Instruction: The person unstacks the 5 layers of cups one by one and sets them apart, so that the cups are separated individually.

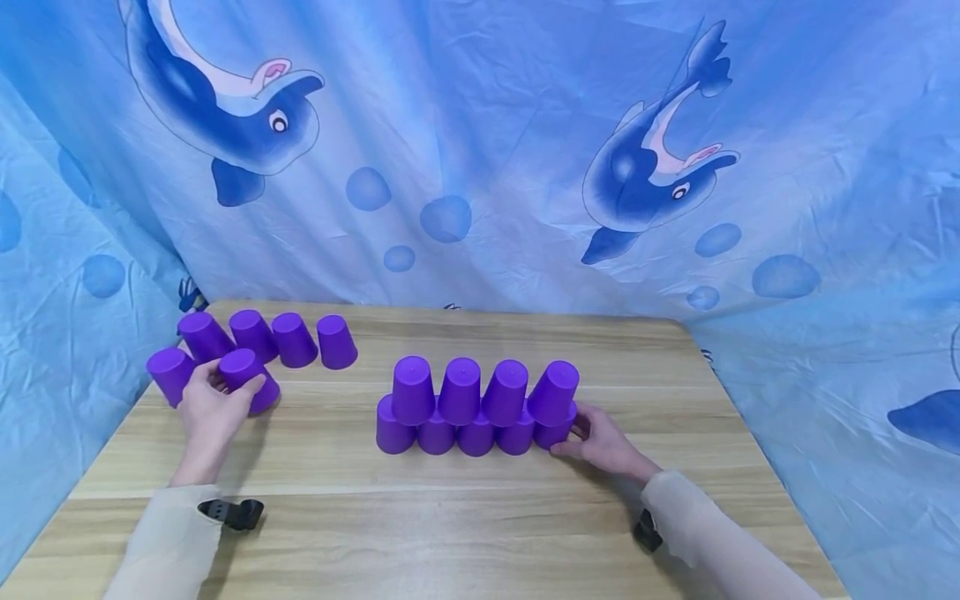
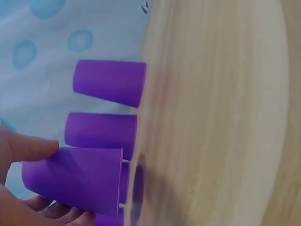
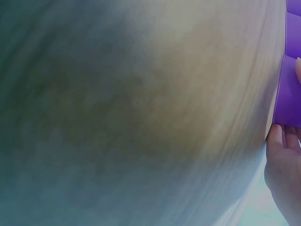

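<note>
My left hand (image 1: 213, 408) grips an upside-down purple cup (image 1: 250, 379), thumb on one side and fingers on the other. In the left wrist view that cup (image 2: 75, 181) hangs just off the wood, its shadow beside the rim. My right hand (image 1: 603, 442) holds the right end cup (image 1: 551, 433) of a bottom row, thumb at its front and fingers behind. Upside-down cups (image 1: 462, 392) form a second row on top, straddling the joints of the row below. The right wrist view catches only part of the end cup (image 3: 288, 101) and the fingers (image 3: 277, 134).
Several more upside-down purple cups (image 1: 295, 340) stand at the table's back left corner, one (image 1: 171, 375) just left of my left hand. The wooden table (image 1: 442, 525) meets a blue dolphin-print curtain (image 1: 480, 125) at the back and sides.
</note>
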Motion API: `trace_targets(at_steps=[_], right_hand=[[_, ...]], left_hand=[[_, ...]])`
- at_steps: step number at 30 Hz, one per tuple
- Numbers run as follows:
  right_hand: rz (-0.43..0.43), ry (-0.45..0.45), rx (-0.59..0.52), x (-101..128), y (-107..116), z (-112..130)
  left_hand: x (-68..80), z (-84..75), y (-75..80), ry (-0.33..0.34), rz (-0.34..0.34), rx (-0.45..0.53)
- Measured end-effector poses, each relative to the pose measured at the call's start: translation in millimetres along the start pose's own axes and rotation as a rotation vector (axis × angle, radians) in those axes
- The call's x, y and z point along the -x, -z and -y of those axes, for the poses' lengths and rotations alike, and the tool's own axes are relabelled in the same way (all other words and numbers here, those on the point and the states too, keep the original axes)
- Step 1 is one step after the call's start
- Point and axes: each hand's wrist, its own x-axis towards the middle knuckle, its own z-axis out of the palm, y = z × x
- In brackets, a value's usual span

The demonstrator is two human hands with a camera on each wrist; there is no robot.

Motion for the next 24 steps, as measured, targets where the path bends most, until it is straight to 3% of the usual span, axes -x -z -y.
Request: trace_targets(at_steps=[9,16,24], right_hand=[[-0.002,-0.031,-0.012,0,-1,7],[0.018,-0.023,-0.01,5,1,36],[0.013,-0.037,-0.04,2,0,19]], left_hand=[[-9.4,10.9,5.8,0.021,-0.005,-0.015],[-17.1,14.5,8.2,0.046,-0.01,-0.007],[-21.1,20.4,8.7,0.068,-0.004,-0.009]])
